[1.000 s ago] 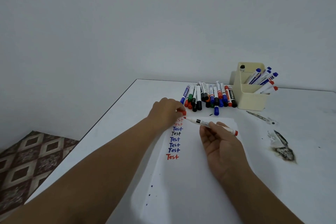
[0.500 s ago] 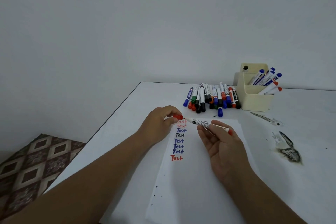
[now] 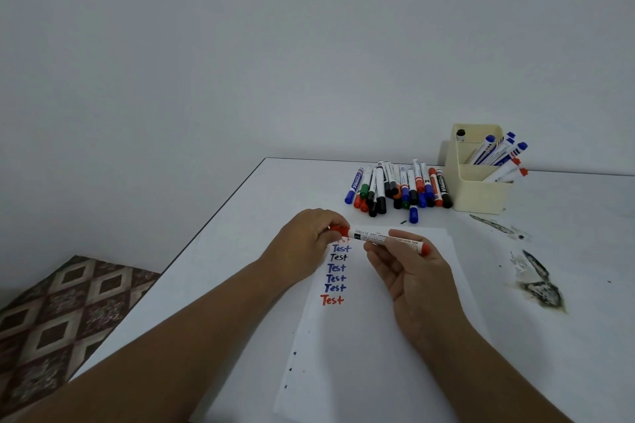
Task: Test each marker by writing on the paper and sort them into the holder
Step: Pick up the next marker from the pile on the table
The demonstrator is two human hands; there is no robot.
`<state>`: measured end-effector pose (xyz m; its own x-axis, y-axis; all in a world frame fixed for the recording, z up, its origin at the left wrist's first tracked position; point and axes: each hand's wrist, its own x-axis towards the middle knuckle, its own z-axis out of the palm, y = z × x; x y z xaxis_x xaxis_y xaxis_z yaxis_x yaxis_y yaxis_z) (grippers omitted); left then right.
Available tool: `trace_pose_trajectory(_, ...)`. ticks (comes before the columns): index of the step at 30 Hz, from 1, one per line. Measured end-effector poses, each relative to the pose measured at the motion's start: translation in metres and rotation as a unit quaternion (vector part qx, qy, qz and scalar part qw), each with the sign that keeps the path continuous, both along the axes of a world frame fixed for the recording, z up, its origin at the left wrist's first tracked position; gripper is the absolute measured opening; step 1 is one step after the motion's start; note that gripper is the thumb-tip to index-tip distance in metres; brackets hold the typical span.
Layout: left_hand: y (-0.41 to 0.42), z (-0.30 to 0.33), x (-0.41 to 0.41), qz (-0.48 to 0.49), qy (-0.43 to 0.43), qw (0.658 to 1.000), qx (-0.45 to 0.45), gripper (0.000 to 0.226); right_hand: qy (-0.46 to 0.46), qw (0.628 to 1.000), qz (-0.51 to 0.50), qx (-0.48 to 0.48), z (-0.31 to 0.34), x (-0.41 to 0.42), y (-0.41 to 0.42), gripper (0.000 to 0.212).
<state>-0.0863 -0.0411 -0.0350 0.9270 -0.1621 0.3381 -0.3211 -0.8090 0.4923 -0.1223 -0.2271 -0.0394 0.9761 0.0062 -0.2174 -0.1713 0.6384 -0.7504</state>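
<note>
Since a second ago, you are bringing the red cap (image 3: 338,229) back onto the tip of the white plastic whiteboard marker with red ends (image 3: 388,239), which was bare then.

From the head camera, your left hand (image 3: 305,244) is pinching that cap in curled fingertips, and your right hand (image 3: 412,271) is holding the barrel between thumb and fingers, palm up. The marker is lying level just above the top of the white paper sheet (image 3: 371,347), over the written column of "Test" words (image 3: 335,276).

It is looking light, stiff and smooth, so a mid-barrel grip suits it. The cream plastic holder (image 3: 481,196) is standing well apart at the far right of the white surface (image 3: 567,354), beside the pile of untested markers (image 3: 398,189).
</note>
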Motion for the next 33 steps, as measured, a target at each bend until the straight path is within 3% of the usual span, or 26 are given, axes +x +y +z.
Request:
trace_pose_trajectory(6, -0.011, 0.007, -0.007, 0.019, 0.037, 0.999, 0.013, 0.014, -0.022, 0.999, -0.021, 0.008, 0.001, -0.004, 0.002, 0.021)
trace_pose_trajectory(19, -0.036, 0.034, -0.013, -0.014, -0.014, 0.997, 0.074, 0.025, 0.004, 0.992, -0.036, 0.119, 0.007, -0.007, -0.004, 0.022)
trace_pose_trajectory(22, -0.038, 0.038, -0.013, -0.051, -0.004, 0.998, 0.030, 0.026, 0.034, 0.988, -0.044, 0.147, 0.008, -0.005, -0.007, 0.024)
trace_pose_trajectory(26, -0.015, 0.026, -0.004, -0.086, 0.004, 0.996, 0.004, 0.064, 0.052, 0.982, -0.051, 0.175, 0.008, -0.005, -0.009, 0.024)
trace_pose_trajectory(28, -0.003, 0.015, 0.002, -0.057, 0.025, 0.998, 0.008, 0.066, 0.060, 0.979, -0.054, 0.188, 0.009, -0.005, -0.010, 0.024)
trace_pose_trajectory(33, 0.013, -0.021, 0.019, 0.033, 0.074, 0.978, 0.192, 0.057, 0.054, 0.978, -0.056, 0.191, 0.007, -0.005, -0.012, 0.023)
